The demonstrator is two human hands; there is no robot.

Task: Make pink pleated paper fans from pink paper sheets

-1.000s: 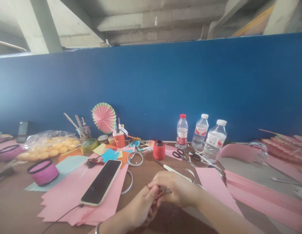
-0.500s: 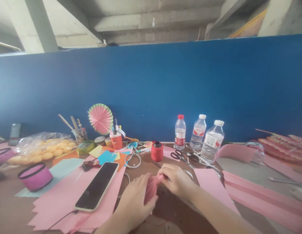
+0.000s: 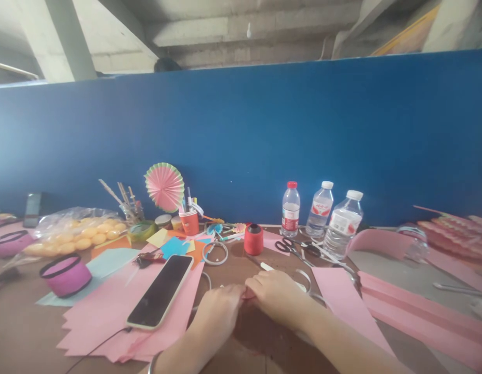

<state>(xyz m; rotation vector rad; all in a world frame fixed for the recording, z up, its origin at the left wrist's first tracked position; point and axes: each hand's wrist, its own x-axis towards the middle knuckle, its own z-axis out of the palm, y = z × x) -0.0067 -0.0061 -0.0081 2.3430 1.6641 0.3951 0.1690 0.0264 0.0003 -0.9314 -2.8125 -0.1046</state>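
My left hand (image 3: 217, 309) and my right hand (image 3: 276, 296) meet above the brown table (image 3: 260, 348), fingers closed. Between them shows a small strip of pink pleated paper (image 3: 248, 294); the rest is hidden under my hands. Just beyond stands a red spool of thread (image 3: 254, 240). To the left, a phone (image 3: 161, 292) lies on a stack of pink paper sheets (image 3: 96, 327). A flat pink strip of paper (image 3: 342, 298) lies right of my right hand.
Scissors (image 3: 291, 248) and three water bottles (image 3: 290, 213) are at the back right. A pink paper fan (image 3: 164, 187) stands by an orange cup of pens (image 3: 188, 222). Further left are a purple band (image 3: 65, 277) and a bag of yellow balls (image 3: 81, 231). A blue partition (image 3: 241, 124) rises behind.
My hands have closed in on each other and turned knuckles up, covering most of the pink pleated paper that showed before. The view has shifted slightly.
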